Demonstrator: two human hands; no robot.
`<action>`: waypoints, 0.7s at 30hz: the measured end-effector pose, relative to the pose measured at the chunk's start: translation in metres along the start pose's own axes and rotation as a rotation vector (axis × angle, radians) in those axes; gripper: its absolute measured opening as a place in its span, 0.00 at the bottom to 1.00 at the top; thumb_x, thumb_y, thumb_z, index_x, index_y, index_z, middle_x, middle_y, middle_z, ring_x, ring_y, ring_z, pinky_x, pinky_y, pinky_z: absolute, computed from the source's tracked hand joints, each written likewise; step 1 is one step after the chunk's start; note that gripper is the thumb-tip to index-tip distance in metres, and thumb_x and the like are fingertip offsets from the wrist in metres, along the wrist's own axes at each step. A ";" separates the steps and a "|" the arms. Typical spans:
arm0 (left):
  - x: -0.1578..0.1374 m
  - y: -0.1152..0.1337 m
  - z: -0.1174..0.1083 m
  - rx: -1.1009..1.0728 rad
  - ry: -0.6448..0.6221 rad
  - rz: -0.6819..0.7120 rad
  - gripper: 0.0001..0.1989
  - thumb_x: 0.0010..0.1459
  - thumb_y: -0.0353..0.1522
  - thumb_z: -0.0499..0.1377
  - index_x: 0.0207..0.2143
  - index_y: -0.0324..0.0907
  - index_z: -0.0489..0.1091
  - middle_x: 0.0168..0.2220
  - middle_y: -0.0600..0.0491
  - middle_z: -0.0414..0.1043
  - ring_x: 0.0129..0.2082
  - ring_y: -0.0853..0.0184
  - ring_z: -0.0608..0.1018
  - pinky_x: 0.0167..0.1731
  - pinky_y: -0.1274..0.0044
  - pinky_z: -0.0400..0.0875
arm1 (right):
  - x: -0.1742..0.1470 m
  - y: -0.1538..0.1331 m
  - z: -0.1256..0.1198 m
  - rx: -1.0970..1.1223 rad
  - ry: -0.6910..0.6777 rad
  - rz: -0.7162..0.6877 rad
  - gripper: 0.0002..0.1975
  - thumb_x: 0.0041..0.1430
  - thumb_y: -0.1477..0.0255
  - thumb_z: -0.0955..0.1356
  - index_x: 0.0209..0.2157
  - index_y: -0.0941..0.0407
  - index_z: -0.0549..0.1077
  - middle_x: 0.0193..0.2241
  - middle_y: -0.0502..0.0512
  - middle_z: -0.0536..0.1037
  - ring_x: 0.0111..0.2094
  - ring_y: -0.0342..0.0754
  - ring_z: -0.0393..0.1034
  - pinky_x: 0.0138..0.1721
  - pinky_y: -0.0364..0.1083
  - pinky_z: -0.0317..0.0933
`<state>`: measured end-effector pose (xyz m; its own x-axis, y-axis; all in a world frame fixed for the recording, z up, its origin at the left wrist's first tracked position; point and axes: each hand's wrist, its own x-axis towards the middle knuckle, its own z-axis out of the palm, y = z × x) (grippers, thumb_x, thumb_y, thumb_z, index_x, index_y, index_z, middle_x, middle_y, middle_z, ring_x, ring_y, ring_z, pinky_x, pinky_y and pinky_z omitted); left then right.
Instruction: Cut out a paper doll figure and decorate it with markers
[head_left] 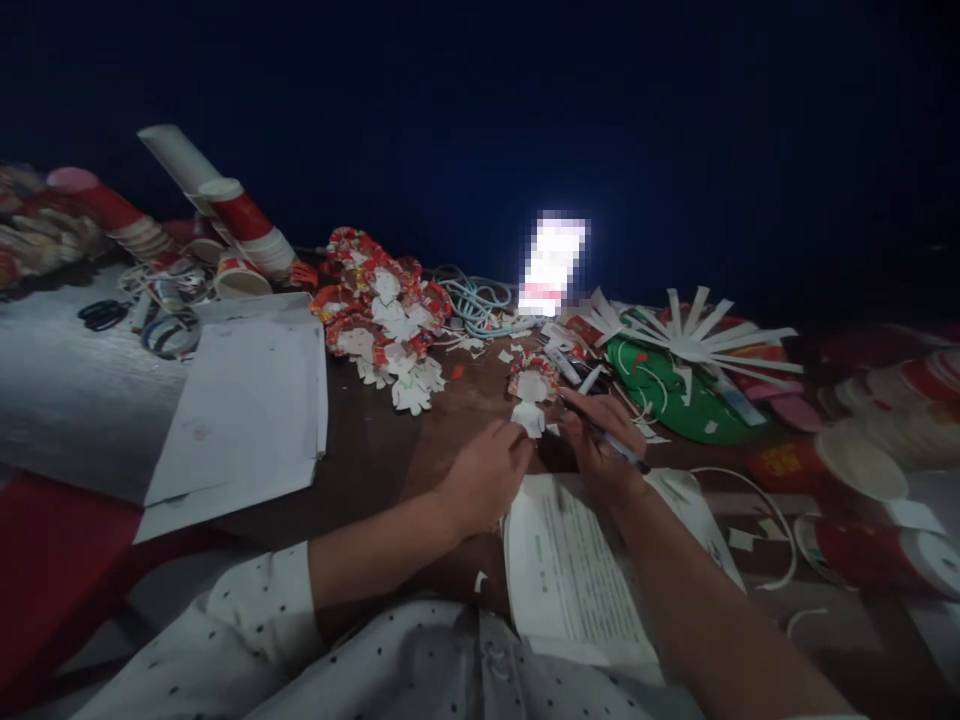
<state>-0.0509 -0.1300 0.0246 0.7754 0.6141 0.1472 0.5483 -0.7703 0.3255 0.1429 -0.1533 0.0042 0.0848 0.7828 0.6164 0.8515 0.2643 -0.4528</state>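
Note:
A small white paper doll (529, 418) with a red ruffled paper ring round its head stands out against the brown table in front of me. The fingers of my left hand (484, 475) are closed on its lower left edge. My right hand (606, 445) grips a dark pen (622, 452), whose tip end points at the doll's right side. Under my right forearm lies an open book (570, 570) with printed text. Left of the doll is a pile of similar paper dolls (397, 330) with red ruffled rings.
A glowing, blurred-out screen (553, 265) stands at the back. To the right are a white strip-cut paper cup (690, 345), a green disc (675, 400) and red-and-white paper cups (862, 460). On the left lie white card sheets (247, 400), black scissors (105, 315) and stacked cups (244, 215).

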 end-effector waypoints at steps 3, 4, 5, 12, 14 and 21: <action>0.006 -0.005 0.007 0.110 -0.034 0.081 0.14 0.63 0.27 0.48 0.46 0.33 0.69 0.47 0.43 0.70 0.47 0.62 0.71 0.49 0.71 0.68 | 0.001 -0.003 -0.001 0.032 -0.027 -0.002 0.13 0.63 0.68 0.63 0.45 0.55 0.75 0.37 0.57 0.79 0.39 0.49 0.73 0.44 0.50 0.66; 0.008 -0.006 0.009 0.117 -0.046 0.089 0.14 0.63 0.27 0.48 0.46 0.33 0.69 0.48 0.43 0.70 0.48 0.62 0.70 0.50 0.71 0.67 | 0.001 -0.004 0.000 0.042 -0.040 -0.007 0.12 0.63 0.68 0.64 0.44 0.55 0.75 0.37 0.57 0.79 0.39 0.49 0.73 0.44 0.50 0.66; 0.009 -0.007 0.009 0.116 -0.057 0.091 0.14 0.63 0.27 0.47 0.46 0.33 0.69 0.48 0.43 0.70 0.48 0.62 0.70 0.51 0.72 0.66 | 0.002 -0.005 0.001 0.051 -0.060 -0.011 0.12 0.63 0.69 0.64 0.44 0.55 0.75 0.37 0.57 0.79 0.39 0.49 0.73 0.44 0.50 0.66; 0.017 -0.015 0.014 0.046 -0.132 0.004 0.14 0.62 0.27 0.48 0.46 0.35 0.69 0.49 0.44 0.69 0.48 0.62 0.69 0.50 0.70 0.66 | 0.000 -0.011 0.016 0.026 -0.254 0.064 0.13 0.63 0.65 0.64 0.46 0.54 0.74 0.39 0.57 0.79 0.41 0.50 0.74 0.44 0.50 0.67; 0.018 -0.015 0.013 0.033 -0.153 -0.010 0.14 0.62 0.27 0.49 0.47 0.35 0.69 0.48 0.44 0.70 0.47 0.62 0.69 0.50 0.71 0.65 | -0.001 -0.010 0.019 0.012 -0.282 0.094 0.13 0.62 0.64 0.64 0.44 0.54 0.74 0.39 0.57 0.79 0.40 0.51 0.74 0.42 0.50 0.68; 0.021 -0.016 0.010 -0.035 -0.219 -0.024 0.14 0.62 0.27 0.49 0.46 0.35 0.70 0.44 0.46 0.71 0.47 0.61 0.68 0.49 0.71 0.65 | -0.004 -0.009 0.025 0.002 -0.254 0.208 0.12 0.60 0.61 0.66 0.41 0.53 0.74 0.36 0.56 0.79 0.37 0.50 0.75 0.37 0.48 0.69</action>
<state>-0.0399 -0.1060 0.0127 0.8136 0.5776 -0.0659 0.5593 -0.7469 0.3595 0.1222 -0.1443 -0.0107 0.1251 0.9356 0.3303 0.8283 0.0847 -0.5538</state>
